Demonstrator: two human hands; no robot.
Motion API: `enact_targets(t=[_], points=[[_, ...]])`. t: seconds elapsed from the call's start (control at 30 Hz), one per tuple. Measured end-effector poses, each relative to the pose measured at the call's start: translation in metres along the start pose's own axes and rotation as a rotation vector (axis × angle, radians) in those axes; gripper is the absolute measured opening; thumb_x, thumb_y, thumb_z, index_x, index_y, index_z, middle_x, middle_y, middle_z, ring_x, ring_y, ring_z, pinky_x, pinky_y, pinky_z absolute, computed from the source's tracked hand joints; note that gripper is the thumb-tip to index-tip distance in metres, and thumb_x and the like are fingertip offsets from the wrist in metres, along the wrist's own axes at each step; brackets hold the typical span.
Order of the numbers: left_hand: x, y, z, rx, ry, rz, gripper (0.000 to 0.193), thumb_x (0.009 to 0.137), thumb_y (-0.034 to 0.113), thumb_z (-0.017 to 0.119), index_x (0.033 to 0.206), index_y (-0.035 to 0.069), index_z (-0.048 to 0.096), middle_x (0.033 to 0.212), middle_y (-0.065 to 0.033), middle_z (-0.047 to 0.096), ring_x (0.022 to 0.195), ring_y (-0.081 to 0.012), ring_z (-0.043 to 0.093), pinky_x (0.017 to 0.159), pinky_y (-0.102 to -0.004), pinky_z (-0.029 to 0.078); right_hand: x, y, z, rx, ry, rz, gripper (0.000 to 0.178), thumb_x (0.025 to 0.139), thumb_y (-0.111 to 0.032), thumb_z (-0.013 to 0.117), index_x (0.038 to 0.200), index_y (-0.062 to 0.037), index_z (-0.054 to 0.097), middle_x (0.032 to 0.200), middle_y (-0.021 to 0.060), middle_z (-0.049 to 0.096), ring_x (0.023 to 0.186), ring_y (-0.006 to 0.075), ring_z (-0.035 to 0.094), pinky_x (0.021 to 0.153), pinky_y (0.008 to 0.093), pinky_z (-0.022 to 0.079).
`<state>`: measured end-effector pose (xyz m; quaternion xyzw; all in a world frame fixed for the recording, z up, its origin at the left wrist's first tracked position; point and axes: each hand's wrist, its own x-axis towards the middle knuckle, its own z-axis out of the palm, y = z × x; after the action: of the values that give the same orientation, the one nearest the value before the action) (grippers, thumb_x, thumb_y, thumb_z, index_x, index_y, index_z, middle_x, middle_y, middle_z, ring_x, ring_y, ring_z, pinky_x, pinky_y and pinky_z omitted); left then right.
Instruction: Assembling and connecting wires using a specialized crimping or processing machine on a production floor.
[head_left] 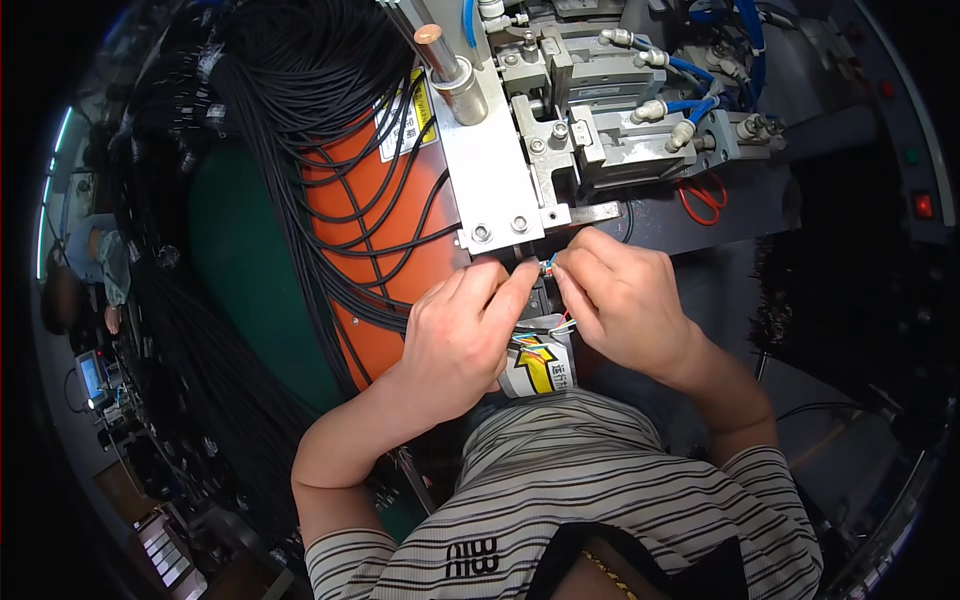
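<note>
My left hand (462,335) is closed, thumb and forefinger pinched at the end of a black cable just below a white metal plate (482,170). Facing it, my right hand (628,300) pinches the thin coloured wires (553,263) that fan out of this cable end. The two sets of fingertips almost meet and partly hide the cable end. Below them, more stripped cable ends with bare coloured wires (530,346) lie across a white label with a yellow arrow (540,374).
Beyond the plate stand a metal post (445,70) and air cylinders (635,145) with blue tubes (690,68). Black cables (300,110) drape over an orange panel (435,195) and a green surface (232,250). A red loop (704,205) lies right; another person (95,260) is far left.
</note>
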<state>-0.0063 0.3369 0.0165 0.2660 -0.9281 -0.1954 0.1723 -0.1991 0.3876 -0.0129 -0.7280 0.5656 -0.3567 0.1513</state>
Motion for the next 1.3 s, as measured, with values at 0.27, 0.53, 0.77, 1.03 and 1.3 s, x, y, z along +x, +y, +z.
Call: enact_targets(t=[0.27, 0.53, 0.77, 1.03, 1.3], points=[[0.006, 0.002, -0.005, 0.162, -0.087, 0.127, 0.039, 0.076, 0.007, 0.063, 0.113, -0.002, 0.065, 0.085, -0.0076, 0.051, 0.072, -0.0204, 0.057, 0.06, -0.0331, 0.047, 0.005, -0.005, -0.006, -0.197, -0.05, -0.062, 0.008, 0.081, -0.008, 0.067, 0.08, -0.0019, 0.062, 0.076, 0.0077, 0.056, 0.056, 0.026, 0.061, 0.05, 0.0362, 0.049], [0.009, 0.003, -0.005, 0.176, -0.1, 0.111, 0.036, 0.077, 0.009, 0.063, 0.112, -0.001, 0.065, 0.089, -0.0079, 0.052, 0.074, -0.0218, 0.057, 0.062, -0.0344, 0.047, -0.002, 0.006, 0.003, -0.006, 0.043, -0.004, 0.01, 0.079, -0.003, 0.07, 0.087, -0.0023, 0.066, 0.082, 0.0085, 0.064, 0.06, 0.0268, 0.063, 0.049, 0.034, 0.048], [0.008, -0.001, -0.006, 0.115, -0.058, 0.045, 0.036, 0.074, 0.004, 0.063, 0.109, 0.001, 0.066, 0.093, -0.0103, 0.055, 0.083, -0.0256, 0.059, 0.068, -0.0363, 0.047, 0.008, 0.015, -0.002, 0.298, -0.127, 0.238, 0.006, 0.083, -0.003, 0.069, 0.084, 0.0019, 0.065, 0.072, 0.0078, 0.064, 0.052, 0.0122, 0.058, 0.047, 0.0261, 0.043], [-0.021, -0.02, -0.006, 0.078, 0.128, -0.012, 0.048, 0.061, -0.008, 0.066, 0.108, 0.0, 0.068, 0.099, -0.011, 0.06, 0.096, -0.0286, 0.057, 0.084, -0.0415, 0.042, -0.007, 0.017, 0.0, 0.282, -0.029, 0.293, 0.009, 0.082, 0.001, 0.069, 0.091, 0.0026, 0.068, 0.072, 0.003, 0.062, 0.053, 0.0028, 0.048, 0.048, 0.0207, 0.038], [-0.014, -0.011, 0.0, -0.309, 0.141, -0.062, 0.035, 0.07, -0.004, 0.073, 0.104, -0.002, 0.065, 0.084, -0.0117, 0.061, 0.072, -0.0272, 0.062, 0.063, -0.0358, 0.049, -0.009, -0.002, 0.0, 0.576, 0.025, -0.065, 0.042, 0.083, 0.007, 0.066, 0.124, 0.0023, 0.059, 0.095, 0.008, 0.065, 0.064, 0.0083, 0.057, 0.056, 0.0209, 0.044]])
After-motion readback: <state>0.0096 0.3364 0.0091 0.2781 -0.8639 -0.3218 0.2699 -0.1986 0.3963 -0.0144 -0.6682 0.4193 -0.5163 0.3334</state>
